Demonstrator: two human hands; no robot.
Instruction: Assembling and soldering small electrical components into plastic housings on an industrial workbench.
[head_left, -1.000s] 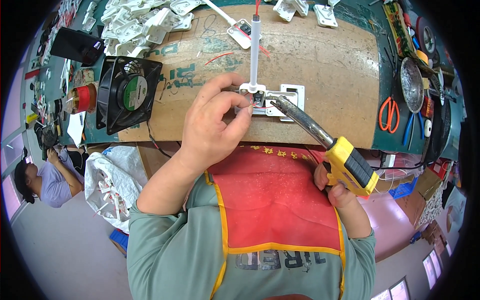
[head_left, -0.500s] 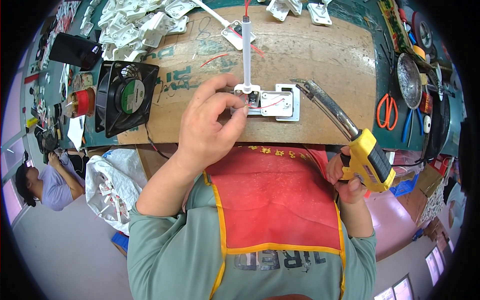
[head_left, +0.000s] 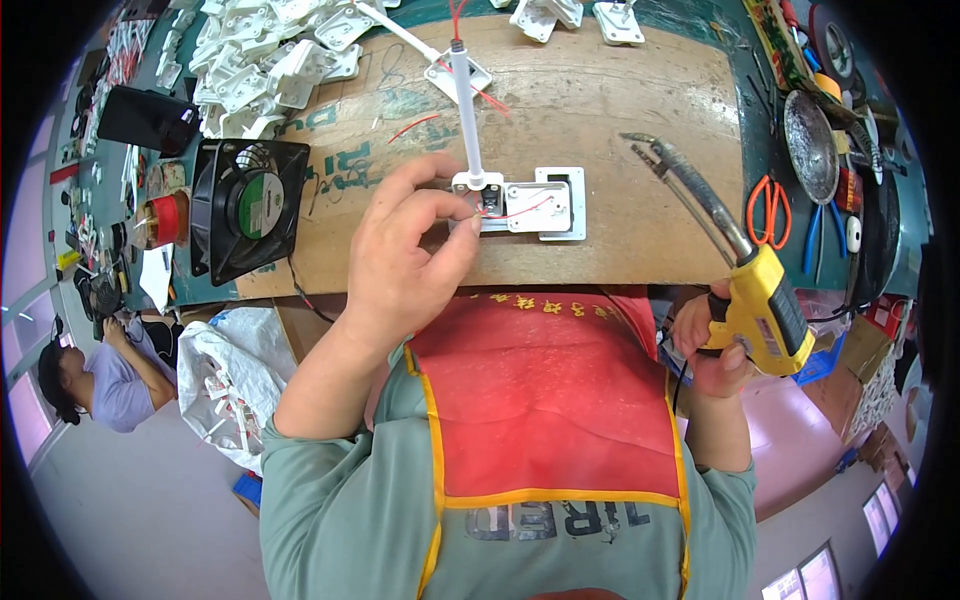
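My left hand is closed in a pinch at the near left of a white plastic housing, its thumb and forefinger on the end of a thin red wire. That wire runs across the flat white cover. A small black switch-like part sits in the housing, and a white tube stretches away from it, red wires leaving its far end. To the right, my right hand grips a yellow soldering gun. Its long dark tip is over the board, apart from the housing.
A black fan stands left on the brown board. White plastic parts are heaped at the far left. Orange-handled scissors, blue-handled pliers and a metal bowl lie right. Another person is far left.
The soldering gun has swung right, its tip now farther from the housing. My left hand keeps its pinch at the wire; the whole view has shifted slightly.
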